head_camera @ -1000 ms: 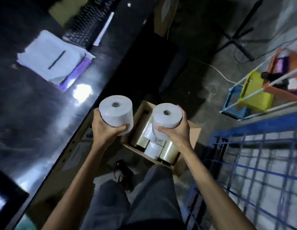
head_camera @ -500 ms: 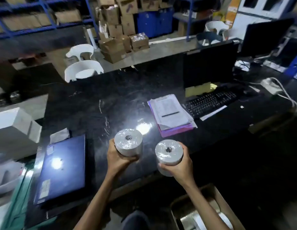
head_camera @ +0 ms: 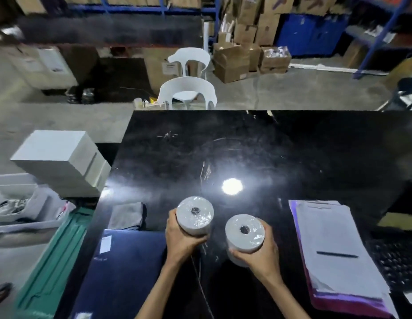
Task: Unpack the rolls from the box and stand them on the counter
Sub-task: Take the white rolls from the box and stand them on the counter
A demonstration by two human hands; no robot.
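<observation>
I hold two white rolls wrapped in clear film, both upright with the dark core hole facing up. My left hand (head_camera: pixel 181 240) grips the left roll (head_camera: pixel 195 215) from the near side. The right roll (head_camera: pixel 244 233) sits in my right hand (head_camera: pixel 261 256), fingers curled around its lower side. Both rolls are over the near middle of the black glossy counter (head_camera: pixel 258 153); I cannot tell whether they touch it. The box is out of view.
A stack of papers with a pen on a purple folder (head_camera: pixel 334 254) lies right of my right hand, a keyboard (head_camera: pixel 398 263) beyond it. A dark blue flat item (head_camera: pixel 122 272) and a grey cloth (head_camera: pixel 126 215) lie left. White boxes (head_camera: pixel 60 162) stand off the counter's left edge.
My view swung up from the box on the floor to the counter. Both hands carried the rolls up and forward over the counter, further in than half a second ago.
</observation>
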